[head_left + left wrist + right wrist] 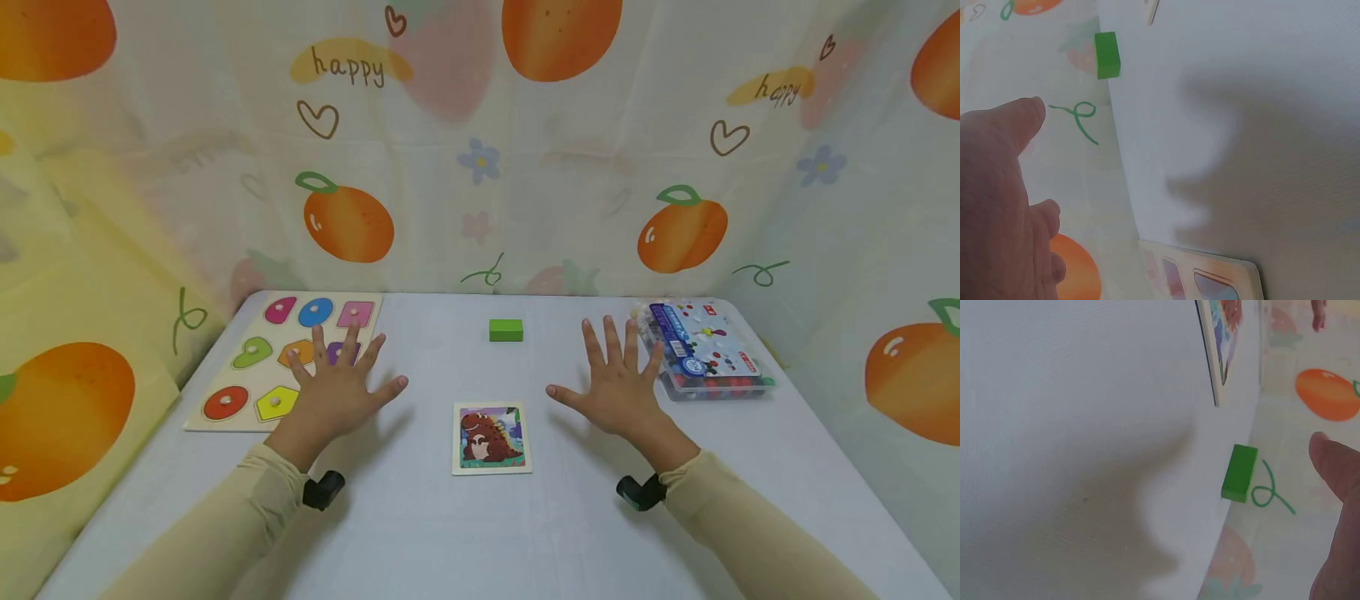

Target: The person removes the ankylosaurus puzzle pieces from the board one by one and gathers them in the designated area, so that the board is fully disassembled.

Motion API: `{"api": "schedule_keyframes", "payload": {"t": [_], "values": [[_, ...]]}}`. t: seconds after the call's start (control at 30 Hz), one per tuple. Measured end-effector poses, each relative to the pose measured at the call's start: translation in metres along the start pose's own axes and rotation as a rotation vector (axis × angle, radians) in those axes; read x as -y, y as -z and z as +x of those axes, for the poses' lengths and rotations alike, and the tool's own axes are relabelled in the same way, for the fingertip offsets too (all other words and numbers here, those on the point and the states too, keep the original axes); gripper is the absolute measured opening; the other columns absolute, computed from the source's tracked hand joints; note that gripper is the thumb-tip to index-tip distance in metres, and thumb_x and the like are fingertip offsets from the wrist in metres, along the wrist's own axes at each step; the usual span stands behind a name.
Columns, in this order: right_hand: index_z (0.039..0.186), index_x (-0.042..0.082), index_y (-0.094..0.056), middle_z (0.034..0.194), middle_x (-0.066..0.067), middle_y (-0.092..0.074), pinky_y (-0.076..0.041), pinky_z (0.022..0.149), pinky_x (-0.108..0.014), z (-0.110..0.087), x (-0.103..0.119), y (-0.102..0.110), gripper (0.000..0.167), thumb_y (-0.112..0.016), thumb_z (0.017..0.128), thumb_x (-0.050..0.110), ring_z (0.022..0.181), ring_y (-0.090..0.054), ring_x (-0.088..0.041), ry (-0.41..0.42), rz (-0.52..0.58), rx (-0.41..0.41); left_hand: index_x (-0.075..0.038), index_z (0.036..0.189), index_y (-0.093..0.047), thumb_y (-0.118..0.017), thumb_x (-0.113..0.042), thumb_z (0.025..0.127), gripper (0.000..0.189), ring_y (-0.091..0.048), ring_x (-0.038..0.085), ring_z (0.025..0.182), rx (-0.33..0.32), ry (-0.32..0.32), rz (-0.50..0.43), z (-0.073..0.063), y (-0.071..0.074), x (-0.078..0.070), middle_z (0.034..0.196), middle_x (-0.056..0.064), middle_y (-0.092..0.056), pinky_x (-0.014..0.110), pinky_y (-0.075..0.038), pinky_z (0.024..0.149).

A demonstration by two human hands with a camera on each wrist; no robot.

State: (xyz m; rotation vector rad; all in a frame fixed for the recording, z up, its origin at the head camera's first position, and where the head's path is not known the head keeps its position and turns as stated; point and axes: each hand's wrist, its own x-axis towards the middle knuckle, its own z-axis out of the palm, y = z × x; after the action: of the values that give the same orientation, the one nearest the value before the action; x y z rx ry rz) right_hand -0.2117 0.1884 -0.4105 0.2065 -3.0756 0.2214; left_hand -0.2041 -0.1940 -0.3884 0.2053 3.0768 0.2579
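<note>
My left hand [337, 396] hovers with fingers spread, its fingertips overlapping the shape board [225, 367] in the head view. On the other side my right hand [618, 387] is spread too, left of the clear plastic box [720, 385]. Neither hand holds anything, and both cast shadows on the table. Between them lies a square dinosaur picture puzzle [491, 438] in a pale frame. A green block [506, 331] sits farther back; it shows in the left wrist view as a green block [1107, 56] and beyond the right thumb [1329, 462].
The white table [487, 533] meets a fruit-print curtain [555, 208] at its back edge. Knobbed coloured shapes fill the board at back left. The box at back right has a printed label and holds red and green pieces. Dark cameras are strapped to both wrists.
</note>
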Motion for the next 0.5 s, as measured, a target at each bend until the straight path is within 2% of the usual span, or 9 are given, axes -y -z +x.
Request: {"api": "schedule_keyframes", "payload": {"t": [0.17,0.27,0.5], "values": [[0.157,0.019,0.009,0.160,-0.013,0.019,0.026,0.096,-0.064,-0.008,0.002,-0.005,0.116,-0.044,0.077,0.086,0.137,0.037,-0.033,0.003,-0.002,0.012,-0.018,0.157,-0.019,-0.035,-0.076,0.089,0.092,0.028,0.054,0.134,0.023,-0.003,0.004,-0.004,-0.007,0.002,0.160,0.023,0.000,0.074,0.022,0.088],[0.157,0.019,0.010,0.160,-0.011,0.022,0.024,0.098,-0.065,-0.007,0.005,-0.003,0.116,-0.044,0.078,0.085,0.138,0.035,-0.033,0.016,0.005,-0.011,-0.019,0.158,-0.018,-0.033,-0.078,0.088,0.093,0.031,0.052,0.133,0.006,-0.012,0.006,-0.003,-0.006,0.003,0.160,0.022,0.003,0.075,0.021,0.089],[0.156,0.020,0.015,0.159,-0.010,0.025,0.025,0.100,-0.061,-0.003,0.017,0.024,0.118,-0.052,0.079,0.080,0.140,0.030,-0.035,0.055,0.068,-0.072,-0.017,0.158,-0.012,-0.036,-0.074,0.090,0.092,0.044,0.039,0.129,-0.089,-0.046,0.003,-0.001,0.009,-0.002,0.151,0.011,0.040,0.069,0.026,0.091]]}}
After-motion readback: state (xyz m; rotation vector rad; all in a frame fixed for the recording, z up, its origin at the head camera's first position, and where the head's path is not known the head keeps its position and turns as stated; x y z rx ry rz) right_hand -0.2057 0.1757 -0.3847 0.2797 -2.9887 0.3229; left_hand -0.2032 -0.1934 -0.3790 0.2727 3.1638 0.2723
